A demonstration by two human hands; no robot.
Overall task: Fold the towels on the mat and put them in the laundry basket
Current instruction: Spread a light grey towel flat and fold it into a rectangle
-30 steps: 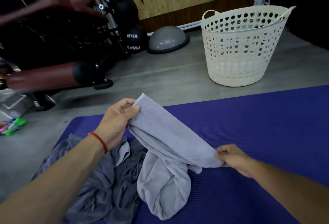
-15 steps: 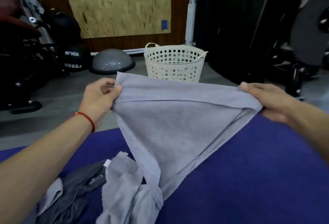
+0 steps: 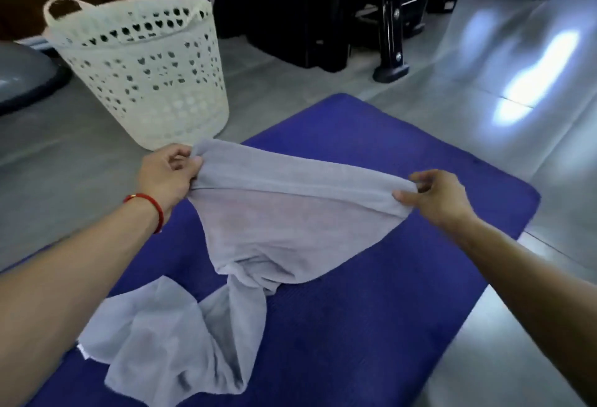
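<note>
- Head view: the step in hand looks like spreading the towel (image 3: 290,212) flat. It would go best with the top edge kept taut between both hands and the twisted lower part, bunched on the mat (image 3: 371,325) below the hands, shaken loose before laying it down.
- The left hand (image 3: 166,177) pinches one corner and the right hand (image 3: 434,195) pinches the other, hands well apart, forearms reaching forward.
- The basket (image 3: 142,76) stands beyond the left hand, on the floor beside the mat.
</note>
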